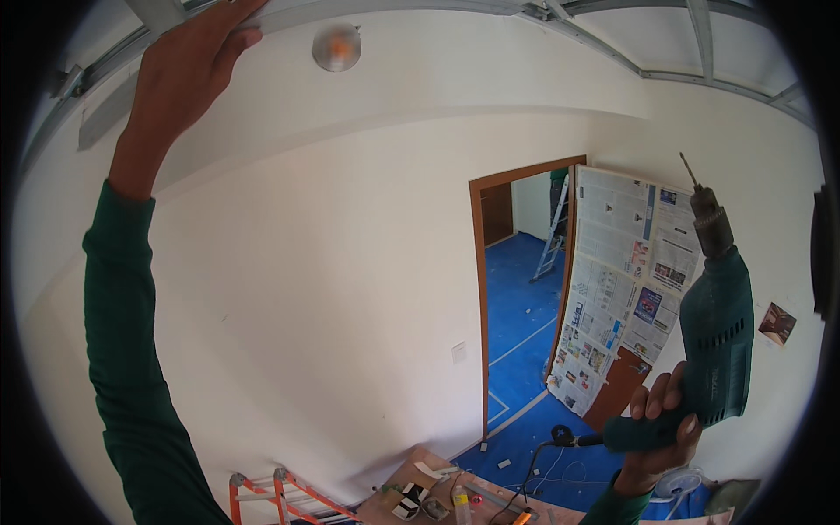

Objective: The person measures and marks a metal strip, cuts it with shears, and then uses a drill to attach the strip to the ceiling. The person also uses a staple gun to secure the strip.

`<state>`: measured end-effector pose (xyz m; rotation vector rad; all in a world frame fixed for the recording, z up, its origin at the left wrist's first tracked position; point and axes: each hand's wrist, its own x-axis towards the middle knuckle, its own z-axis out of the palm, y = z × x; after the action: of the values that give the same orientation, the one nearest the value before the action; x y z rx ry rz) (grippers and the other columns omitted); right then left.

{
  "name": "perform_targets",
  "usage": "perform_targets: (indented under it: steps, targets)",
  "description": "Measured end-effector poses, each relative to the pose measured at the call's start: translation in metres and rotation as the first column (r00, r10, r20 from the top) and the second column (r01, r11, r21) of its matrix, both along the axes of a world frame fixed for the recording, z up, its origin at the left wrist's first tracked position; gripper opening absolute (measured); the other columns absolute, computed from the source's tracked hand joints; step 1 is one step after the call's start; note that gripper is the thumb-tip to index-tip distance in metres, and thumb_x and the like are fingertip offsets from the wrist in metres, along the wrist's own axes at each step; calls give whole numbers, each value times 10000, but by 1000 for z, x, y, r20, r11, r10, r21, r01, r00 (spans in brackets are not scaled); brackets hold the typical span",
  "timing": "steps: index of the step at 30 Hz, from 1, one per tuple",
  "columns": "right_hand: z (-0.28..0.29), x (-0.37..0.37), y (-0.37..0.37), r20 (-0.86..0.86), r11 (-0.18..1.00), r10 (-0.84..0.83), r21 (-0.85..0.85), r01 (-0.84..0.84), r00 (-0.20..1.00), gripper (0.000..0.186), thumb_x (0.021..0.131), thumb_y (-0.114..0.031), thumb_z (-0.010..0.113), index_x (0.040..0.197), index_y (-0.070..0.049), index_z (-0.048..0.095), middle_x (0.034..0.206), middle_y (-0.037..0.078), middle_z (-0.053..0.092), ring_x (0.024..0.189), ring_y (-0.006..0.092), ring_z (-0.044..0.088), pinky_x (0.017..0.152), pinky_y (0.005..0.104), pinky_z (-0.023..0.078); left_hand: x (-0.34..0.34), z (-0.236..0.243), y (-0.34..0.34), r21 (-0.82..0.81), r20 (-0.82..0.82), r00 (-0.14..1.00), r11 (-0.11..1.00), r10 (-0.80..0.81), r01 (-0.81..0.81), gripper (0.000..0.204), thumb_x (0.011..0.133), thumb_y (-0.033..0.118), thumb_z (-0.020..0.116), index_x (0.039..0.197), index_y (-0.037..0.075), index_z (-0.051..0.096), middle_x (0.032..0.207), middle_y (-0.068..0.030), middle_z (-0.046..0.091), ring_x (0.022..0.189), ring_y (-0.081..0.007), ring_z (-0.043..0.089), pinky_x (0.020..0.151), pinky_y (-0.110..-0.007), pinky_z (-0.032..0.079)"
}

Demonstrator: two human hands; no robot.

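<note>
Against white walls (306, 262), your right hand (658, 429) clamps the drill (722, 332); your left hand (188, 74), closure unclear, adjoins metal framing (302, 14).

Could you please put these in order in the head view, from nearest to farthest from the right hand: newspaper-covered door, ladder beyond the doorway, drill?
1. Drill: held in the right hand.
2. Newspaper-covered door: behind the drill, to its left.
3. Ladder: beyond the doorway.

The drill body (719, 337) looks matt plastic, the ceiling frame (701, 39) smooth metal, the doorframe (479, 262) wood.
</note>
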<state>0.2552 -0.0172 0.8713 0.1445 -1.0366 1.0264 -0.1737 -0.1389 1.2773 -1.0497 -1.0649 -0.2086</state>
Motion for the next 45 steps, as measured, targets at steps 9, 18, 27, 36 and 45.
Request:
perform_targets:
  steps: [9, 18, 27, 36, 45]
  targets:
    - [-1, -33, -18, -114, 997, -54, -58, 48, 992, 528, 988, -429, 772, 1186, 37, 622, 913, 97, 634, 792, 213, 752, 627, 402, 680, 22, 58, 61, -1, 15, 998, 998, 64, -64, 490, 1112, 263, 683, 1592, 167, 670, 1081, -152, 780, 1019, -335, 757, 910, -488, 587]
    - [-13, -12, -37, -69, 983, -138, -130, 128, 988, 620, 991, -345, 832, 1371, 46, 536, 974, 74, 653, 833, 175, 727, 659, 378, 662, -23, 118, 139, 75, -178, 984, 997, -9, 23, 550, 1123, 295, 693, 1661, 366, 606, 1111, -67, 801, 960, -271, 787, 858, -406, 647]
    - [-14, 20, -33, -52, 973, -190, -141, 181, 980, 653, 1017, -365, 805, 1419, 63, 521, 991, 81, 662, 841, 177, 712, 672, 355, 662, -25, 124, 175, 84, -119, 993, 996, -25, 36, 536, 1104, 223, 685, 1621, 360, 652, 1028, -49, 781, 918, -233, 782, 785, -411, 636]
    - [-41, 49, -23, 15, 972, 83, -222, -77, 996, 579, 1004, -369, 782, 1406, 7, 602, 1107, 116, 630, 989, 266, 642, 842, 473, 647, -20, 127, 186, 185, -153, 987, 983, 51, -22, 673, 1027, 141, 726, 1651, 369, 623, 1089, -24, 781, 1000, -237, 765, 858, -457, 543]
    - [-24, 25, -32, 76, 952, 21, -305, 4, 997, 496, 996, -362, 760, 1294, 1, 602, 1106, 118, 631, 980, 256, 643, 852, 429, 617, -14, 130, 174, 131, -116, 989, 988, 94, -78, 600, 1091, 264, 710, 1665, 399, 592, 1060, -31, 777, 909, -219, 780, 756, -413, 543]
